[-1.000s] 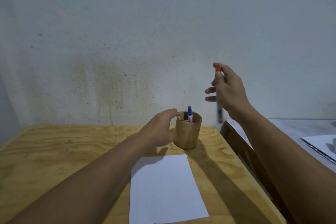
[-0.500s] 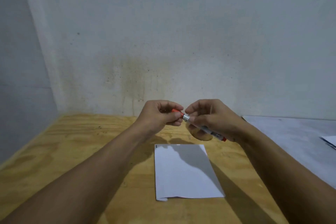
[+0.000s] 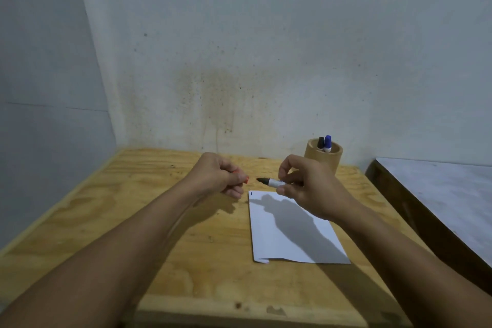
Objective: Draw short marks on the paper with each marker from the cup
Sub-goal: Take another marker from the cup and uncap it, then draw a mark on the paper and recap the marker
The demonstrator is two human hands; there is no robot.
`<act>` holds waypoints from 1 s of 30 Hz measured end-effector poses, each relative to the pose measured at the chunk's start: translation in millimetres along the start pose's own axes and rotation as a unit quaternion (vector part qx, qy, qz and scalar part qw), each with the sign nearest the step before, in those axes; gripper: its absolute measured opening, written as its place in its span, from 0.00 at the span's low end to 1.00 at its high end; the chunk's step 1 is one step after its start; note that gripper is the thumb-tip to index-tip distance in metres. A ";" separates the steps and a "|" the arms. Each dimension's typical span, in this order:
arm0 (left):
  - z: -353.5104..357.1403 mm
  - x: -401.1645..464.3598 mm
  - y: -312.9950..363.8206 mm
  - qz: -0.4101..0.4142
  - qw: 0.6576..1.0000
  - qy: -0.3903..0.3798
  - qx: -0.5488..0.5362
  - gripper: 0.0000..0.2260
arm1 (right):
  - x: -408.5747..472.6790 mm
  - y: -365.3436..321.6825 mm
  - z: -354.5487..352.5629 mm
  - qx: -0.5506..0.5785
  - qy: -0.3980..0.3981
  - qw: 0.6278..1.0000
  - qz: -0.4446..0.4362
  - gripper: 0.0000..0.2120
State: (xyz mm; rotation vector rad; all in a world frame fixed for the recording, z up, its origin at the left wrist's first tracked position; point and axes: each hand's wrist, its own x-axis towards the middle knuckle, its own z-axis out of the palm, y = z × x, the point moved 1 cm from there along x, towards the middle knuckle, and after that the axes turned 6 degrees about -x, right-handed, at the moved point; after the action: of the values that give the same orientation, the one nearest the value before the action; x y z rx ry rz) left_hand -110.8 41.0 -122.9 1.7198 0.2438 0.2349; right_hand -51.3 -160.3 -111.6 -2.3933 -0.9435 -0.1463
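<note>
Now we have pulled the cap [image 3: 241,177] off: left hand [image 3: 217,177] pinches it, right hand [image 3: 310,189] grips the bared marker [image 3: 271,182], ready above the paper [image 3: 290,234].

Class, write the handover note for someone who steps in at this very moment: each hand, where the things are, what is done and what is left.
Left hand: closed around the red cap, held above the table.
Right hand: holds the uncapped marker, tip pointing left, just above the top edge of the paper.
Cup: at the back of the table, with a black-capped marker and a blue-capped marker standing in it.
Done: one short dark mark sits at the paper's top left corner; this marker is uncapped.
Left: mark with this marker, recap it, then use any marker in the cup that has not yet made its mark.
</note>
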 end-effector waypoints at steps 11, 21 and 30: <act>-5.3 2.4 -43.1 0.034 0.963 0.085 0.254 0.04 | -2.0 10.6 2.7 0.526 -0.060 0.840 0.118 0.15; 10.0 -16.9 -48.1 0.272 0.885 0.156 0.345 0.15 | 24.8 18.1 45.0 0.473 0.069 0.865 0.150 0.09; 28.7 -27.2 -67.1 0.258 0.898 -0.006 0.355 0.18 | 36.8 26.7 65.9 0.417 0.077 0.893 0.149 0.09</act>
State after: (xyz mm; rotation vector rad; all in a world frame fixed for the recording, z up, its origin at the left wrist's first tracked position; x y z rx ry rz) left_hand -130.4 16.6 -194.2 2.5004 -0.1761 0.5779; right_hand -12.7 -119.0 -168.3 -1.6519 -0.4134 0.1592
